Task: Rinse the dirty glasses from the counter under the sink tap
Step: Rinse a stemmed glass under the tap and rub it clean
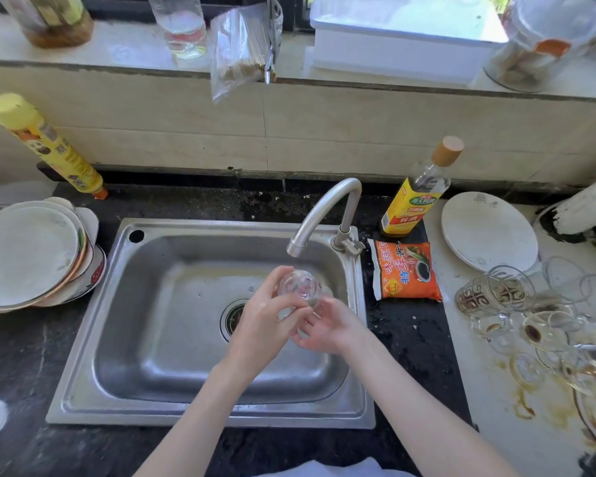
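A small clear glass [300,286] is held over the steel sink [172,339], just below the tap spout [319,215]. My left hand [265,318] grips it from the left, fingers curled round its side. My right hand [324,327] cups it from below and the right, fingers touching its lower part. I cannot tell whether water is running. Several dirty glasses [530,325] with brown residue stand crowded on the white counter at the right, among them a patterned one [489,292].
A stack of plates [31,259] sits left of the sink. A sauce packet [406,270], a yellow-labelled bottle [417,197] and a white plate [489,230] lie to the right. A yellow spray can [45,146] leans at the back left. Brown stains [527,404] mark the right counter.
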A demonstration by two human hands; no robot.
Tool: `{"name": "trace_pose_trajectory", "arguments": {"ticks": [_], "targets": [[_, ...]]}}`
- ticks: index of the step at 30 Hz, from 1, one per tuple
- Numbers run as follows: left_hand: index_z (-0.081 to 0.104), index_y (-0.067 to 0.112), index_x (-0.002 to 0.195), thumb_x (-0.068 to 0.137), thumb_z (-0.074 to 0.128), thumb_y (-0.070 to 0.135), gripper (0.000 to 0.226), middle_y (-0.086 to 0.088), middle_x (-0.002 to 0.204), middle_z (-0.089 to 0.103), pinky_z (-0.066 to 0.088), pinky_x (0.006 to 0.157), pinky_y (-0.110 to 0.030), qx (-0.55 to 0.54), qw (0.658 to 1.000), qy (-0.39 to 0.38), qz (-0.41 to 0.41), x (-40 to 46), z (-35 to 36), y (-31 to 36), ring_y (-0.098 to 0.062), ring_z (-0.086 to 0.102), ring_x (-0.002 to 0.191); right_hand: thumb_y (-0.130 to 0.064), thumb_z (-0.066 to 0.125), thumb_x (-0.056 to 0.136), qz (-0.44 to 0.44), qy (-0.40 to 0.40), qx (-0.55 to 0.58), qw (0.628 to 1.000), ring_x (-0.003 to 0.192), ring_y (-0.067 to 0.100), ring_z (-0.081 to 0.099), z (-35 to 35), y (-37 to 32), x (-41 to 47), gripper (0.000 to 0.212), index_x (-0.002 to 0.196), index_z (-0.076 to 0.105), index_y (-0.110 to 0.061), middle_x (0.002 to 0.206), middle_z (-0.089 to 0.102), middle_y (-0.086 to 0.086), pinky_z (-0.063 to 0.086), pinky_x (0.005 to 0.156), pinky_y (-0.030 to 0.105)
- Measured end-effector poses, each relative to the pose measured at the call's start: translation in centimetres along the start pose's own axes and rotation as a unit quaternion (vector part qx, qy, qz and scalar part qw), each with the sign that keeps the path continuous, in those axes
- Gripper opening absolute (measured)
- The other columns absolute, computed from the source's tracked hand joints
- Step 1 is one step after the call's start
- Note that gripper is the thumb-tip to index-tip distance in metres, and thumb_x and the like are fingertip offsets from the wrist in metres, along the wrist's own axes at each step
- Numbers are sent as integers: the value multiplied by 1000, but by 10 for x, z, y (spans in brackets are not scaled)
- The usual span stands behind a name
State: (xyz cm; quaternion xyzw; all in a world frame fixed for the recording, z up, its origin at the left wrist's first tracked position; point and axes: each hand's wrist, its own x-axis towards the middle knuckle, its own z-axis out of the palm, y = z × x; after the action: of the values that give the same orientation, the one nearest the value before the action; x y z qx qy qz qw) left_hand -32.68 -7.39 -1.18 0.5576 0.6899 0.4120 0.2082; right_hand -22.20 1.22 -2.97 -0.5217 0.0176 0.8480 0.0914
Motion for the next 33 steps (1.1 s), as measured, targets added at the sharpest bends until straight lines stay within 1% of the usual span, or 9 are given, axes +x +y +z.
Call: {"name": "trace_pose_trajectory", "arguments": {"ticks": [3, 5, 9, 16, 20, 23, 27, 30, 33], "targets": [[55, 21, 91, 73, 77, 14, 29, 7, 114, 53, 36, 82, -4, -18, 999, -1, -36, -2, -4, 2, -6, 53, 99, -18, 58, 90, -27, 0, -12, 1000, 79, 16, 59, -5, -7, -6, 12, 80, 60, -12, 87, 65, 2, 40, 76, 32], [44, 25, 106, 74, 77, 17, 47, 8, 110, 54, 42, 83, -15, -29, 995, -10, -94, -4, -4, 5, -6, 55, 96, -24, 59, 91, -68, 7, -35, 997, 85, 15, 57, -8, -12, -11, 15, 81, 60, -14, 88, 63, 0, 39, 77, 30], [37, 19, 134, 76, 75, 20, 69, 6, 121, 49, 38, 96, -25, 19, 990, -30, -138, -9, 1, -2, -11, 48, 113, -28, 56, 92, -209, 35, -168, 963, 91, 15, 60, -10, -18, -24, 14, 89, 66, -18, 92, 69, -1, 34, 95, 34], [40, 15, 133, 80, 70, 25, 61, 0, 128, 51, 38, 100, -34, 111, 983, -51, -139, -14, 8, -3, -19, 45, 120, -24, 67, 85, -413, 70, -322, 849, 92, 14, 67, -7, -6, -41, 16, 94, 73, -12, 88, 74, 0, 44, 100, 34], [40, 16, 130, 79, 71, 29, 61, 1, 127, 53, 44, 89, -35, 133, 975, -68, -167, -21, 10, 3, -23, 54, 105, -28, 66, 86, -486, 86, -444, 748, 89, 19, 67, -6, 5, -49, 21, 88, 75, -9, 86, 73, 6, 51, 86, 34], [39, 15, 131, 78, 73, 27, 64, 1, 130, 52, 41, 93, -33, 126, 980, -30, -154, -10, 2, 16, -20, 50, 117, -20, 70, 83, -542, 50, -428, 722, 82, 13, 65, 3, 5, -68, 13, 88, 73, -8, 81, 71, 0, 49, 74, 22], [39, 14, 127, 76, 74, 27, 63, -1, 124, 55, 42, 89, -31, 135, 985, -19, -103, 3, -12, 36, -19, 48, 115, -17, 71, 82, -620, 42, -459, 635, 79, 14, 61, 15, 0, -95, 9, 85, 74, -9, 84, 70, 5, 47, 71, 25], [38, 15, 130, 78, 72, 33, 65, 1, 128, 53, 41, 90, -28, 173, 978, -79, -85, 0, -21, 46, -18, 48, 118, -22, 71, 82, -615, 77, -473, 626, 70, 17, 62, 12, 2, -105, 18, 77, 74, -5, 73, 70, 6, 47, 66, 32], [35, 19, 135, 82, 68, 32, 64, 7, 131, 51, 34, 93, -20, 155, 983, -99, -10, -2, -30, 52, -13, 46, 122, -27, 69, 84, -619, 103, -455, 632, 67, 20, 63, 3, 9, -125, 23, 76, 76, -6, 68, 70, 6, 48, 66, 33]]}}
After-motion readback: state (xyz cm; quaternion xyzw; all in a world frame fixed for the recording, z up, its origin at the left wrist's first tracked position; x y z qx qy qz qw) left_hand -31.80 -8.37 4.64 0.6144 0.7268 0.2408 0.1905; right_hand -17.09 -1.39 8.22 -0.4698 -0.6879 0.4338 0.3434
